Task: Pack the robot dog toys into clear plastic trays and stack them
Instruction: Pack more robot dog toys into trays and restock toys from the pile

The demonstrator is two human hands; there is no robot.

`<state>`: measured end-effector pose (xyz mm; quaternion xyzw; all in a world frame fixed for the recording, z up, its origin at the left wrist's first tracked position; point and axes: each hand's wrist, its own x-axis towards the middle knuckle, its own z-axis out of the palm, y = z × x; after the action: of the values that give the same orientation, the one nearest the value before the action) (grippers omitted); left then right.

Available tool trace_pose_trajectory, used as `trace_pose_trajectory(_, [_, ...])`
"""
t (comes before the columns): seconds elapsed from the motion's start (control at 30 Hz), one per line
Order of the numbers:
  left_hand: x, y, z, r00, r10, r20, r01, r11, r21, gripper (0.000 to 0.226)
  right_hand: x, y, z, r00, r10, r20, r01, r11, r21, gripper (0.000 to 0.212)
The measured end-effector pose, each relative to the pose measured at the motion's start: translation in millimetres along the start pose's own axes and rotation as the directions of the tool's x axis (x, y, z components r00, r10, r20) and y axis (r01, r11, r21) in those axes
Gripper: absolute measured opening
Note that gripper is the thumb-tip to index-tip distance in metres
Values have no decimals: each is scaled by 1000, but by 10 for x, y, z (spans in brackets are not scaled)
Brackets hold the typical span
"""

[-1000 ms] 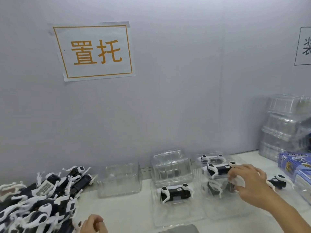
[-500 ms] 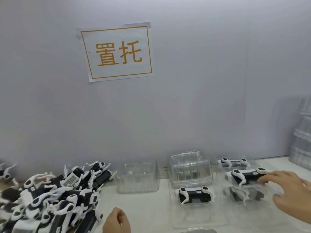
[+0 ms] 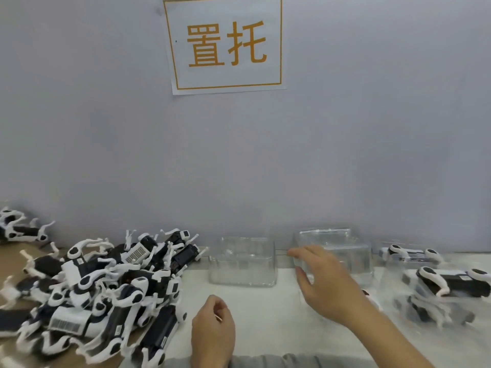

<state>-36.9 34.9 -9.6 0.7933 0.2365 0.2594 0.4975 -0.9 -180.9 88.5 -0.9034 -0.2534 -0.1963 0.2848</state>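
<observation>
A heap of black-and-white robot dog toys (image 3: 106, 290) lies at the left of the table. An empty clear tray (image 3: 243, 261) stands at the wall, and a second clear tray (image 3: 342, 248) sits to its right. My right hand (image 3: 324, 282) hovers open in front of that second tray, fingers spread toward the left, holding nothing. My left hand (image 3: 212, 333) rests near the table's front edge with its fingers loosely curled, and nothing shows in it. At the right, packed trays hold dogs (image 3: 451, 282), stacked one on another and blurred.
A paper sign with orange characters (image 3: 225, 43) hangs on the grey wall close behind the trays. One more dog toy (image 3: 18, 229) lies apart at the far left on brown cardboard. The white tabletop (image 3: 265, 314) runs between the heap and the trays.
My right hand has let go of the dog in the stacked tray at the right and swung left toward the empty trays. The view has turned left, so the toy heap shows more fully.
</observation>
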Motion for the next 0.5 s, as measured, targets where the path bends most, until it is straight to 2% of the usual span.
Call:
trace_pose_trajectory(0.1, [17,-23,-17,1000,-12,-15,11,998,-65,29,375,-132,507,988,43,149,-33,997,-66,45])
trace_pose_trajectory(0.3, [77,-68,1,999,-33,-5,32,992,-120,26,858,-43,1229,930,153,334,-23,931,-364,60])
trace_pose_trajectory(0.4, [100,-83,8,999,-50,10,51,990,-135,24,971,32,1366,921,207,330,-59,912,-405,41])
trace_pose_trajectory(0.47, [111,-86,10,998,-64,29,67,987,-147,24,981,33,1396,948,182,262,-82,932,-353,28])
trace_pose_trajectory(0.5, [116,-88,7,997,-74,39,79,985,-155,24,966,1,1396,959,173,227,-98,946,-310,30])
